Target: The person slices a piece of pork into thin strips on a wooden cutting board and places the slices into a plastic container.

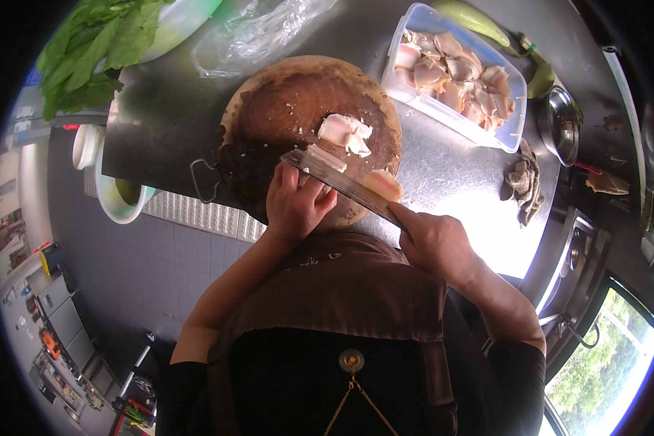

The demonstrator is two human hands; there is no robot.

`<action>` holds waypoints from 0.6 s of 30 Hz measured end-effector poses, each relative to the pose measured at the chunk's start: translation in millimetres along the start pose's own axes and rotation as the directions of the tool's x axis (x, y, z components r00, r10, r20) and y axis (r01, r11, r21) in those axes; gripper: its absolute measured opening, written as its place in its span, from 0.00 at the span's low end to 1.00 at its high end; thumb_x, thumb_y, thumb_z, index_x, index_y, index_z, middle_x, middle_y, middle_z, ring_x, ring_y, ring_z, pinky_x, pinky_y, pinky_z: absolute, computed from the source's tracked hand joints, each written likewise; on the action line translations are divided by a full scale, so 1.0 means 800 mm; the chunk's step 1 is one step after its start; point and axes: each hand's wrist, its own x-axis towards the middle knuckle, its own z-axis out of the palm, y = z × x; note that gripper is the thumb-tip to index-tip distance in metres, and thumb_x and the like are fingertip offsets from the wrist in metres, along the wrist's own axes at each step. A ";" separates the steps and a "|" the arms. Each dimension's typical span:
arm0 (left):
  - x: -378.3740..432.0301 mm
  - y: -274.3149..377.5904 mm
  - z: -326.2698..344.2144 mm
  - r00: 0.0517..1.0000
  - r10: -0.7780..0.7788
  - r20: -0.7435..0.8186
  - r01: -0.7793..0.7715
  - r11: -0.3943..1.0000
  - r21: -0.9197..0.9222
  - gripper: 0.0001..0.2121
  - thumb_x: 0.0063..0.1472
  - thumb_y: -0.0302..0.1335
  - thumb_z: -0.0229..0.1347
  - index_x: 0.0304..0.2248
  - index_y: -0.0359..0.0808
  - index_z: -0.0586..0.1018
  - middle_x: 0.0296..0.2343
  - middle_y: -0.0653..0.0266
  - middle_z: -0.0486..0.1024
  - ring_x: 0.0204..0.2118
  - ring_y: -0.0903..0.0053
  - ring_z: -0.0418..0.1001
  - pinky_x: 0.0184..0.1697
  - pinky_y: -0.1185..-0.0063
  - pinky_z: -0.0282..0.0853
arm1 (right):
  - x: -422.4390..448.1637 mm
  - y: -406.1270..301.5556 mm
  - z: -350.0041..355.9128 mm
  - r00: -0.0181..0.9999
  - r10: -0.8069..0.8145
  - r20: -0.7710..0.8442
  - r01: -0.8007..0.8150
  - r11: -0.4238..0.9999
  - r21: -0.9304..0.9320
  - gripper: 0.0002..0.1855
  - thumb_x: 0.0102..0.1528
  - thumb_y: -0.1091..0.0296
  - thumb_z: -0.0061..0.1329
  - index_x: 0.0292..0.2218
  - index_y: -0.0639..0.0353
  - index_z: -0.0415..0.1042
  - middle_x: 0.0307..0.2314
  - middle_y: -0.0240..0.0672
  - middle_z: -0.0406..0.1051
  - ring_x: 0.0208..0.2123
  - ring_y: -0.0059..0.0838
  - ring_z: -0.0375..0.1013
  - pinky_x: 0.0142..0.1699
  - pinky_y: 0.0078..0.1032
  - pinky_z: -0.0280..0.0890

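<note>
My right hand [437, 240] grips the handle of a kitchen knife [349, 185], whose blade lies diagonally over the near part of a round wooden chopping block [272, 103]. Bent fingers of my left hand [296, 201] press at the blade's far end, on a piece of pale meat mostly hidden by the fingers and blade. A narrow strip of meat [327, 158] lies along the blade's far side. Beyond it are pale slices [344, 132], and another slice [383, 185] sits at the block's right edge, beside the blade. Small crumbs dot the wood.
Right of the block, a clear plastic container [441, 115] holds many meat slices. Around it are a green gourd-like vegetable [474, 20], a metal bowl [560, 126] and a crumpled cloth [525, 185]. A clear plastic bag [250, 41] and leafy greens [98, 49] lie at the upper left.
</note>
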 end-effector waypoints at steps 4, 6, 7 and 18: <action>0.001 -0.001 0.001 1.000 -0.016 0.002 0.016 0.999 -0.040 0.18 0.44 0.30 0.66 0.39 0.45 0.82 0.39 0.54 0.70 0.41 0.54 0.71 0.44 0.66 0.72 | 0.010 0.002 0.003 0.993 0.054 0.103 -0.049 0.998 -0.050 0.23 0.54 0.67 0.46 0.52 0.56 0.66 0.22 0.42 0.75 0.25 0.46 0.76 0.31 0.40 0.71; 0.003 -0.002 0.001 1.000 -0.016 0.012 0.017 0.998 -0.065 0.18 0.45 0.30 0.65 0.39 0.45 0.82 0.39 0.53 0.70 0.41 0.54 0.71 0.44 0.65 0.72 | 0.024 -0.006 0.000 0.965 0.149 0.214 -0.139 0.988 -0.061 0.25 0.55 0.67 0.43 0.55 0.51 0.67 0.25 0.45 0.75 0.27 0.49 0.76 0.35 0.44 0.71; 0.003 -0.002 0.000 1.000 -0.016 0.022 0.018 0.998 -0.053 0.17 0.45 0.30 0.65 0.39 0.45 0.82 0.39 0.53 0.70 0.41 0.54 0.71 0.44 0.65 0.72 | 0.031 -0.006 0.005 0.970 0.142 0.198 -0.134 0.990 -0.054 0.25 0.55 0.67 0.43 0.55 0.51 0.66 0.25 0.46 0.75 0.27 0.50 0.76 0.35 0.44 0.71; 0.003 -0.009 0.008 0.998 -0.063 -0.032 0.063 0.998 0.007 0.16 0.45 0.31 0.65 0.37 0.42 0.79 0.41 0.52 0.68 0.41 0.55 0.71 0.42 0.67 0.73 | 0.154 -0.012 0.051 0.994 0.038 0.107 -0.036 0.999 -0.020 0.19 0.54 0.67 0.44 0.48 0.53 0.70 0.27 0.48 0.77 0.32 0.51 0.77 0.37 0.46 0.71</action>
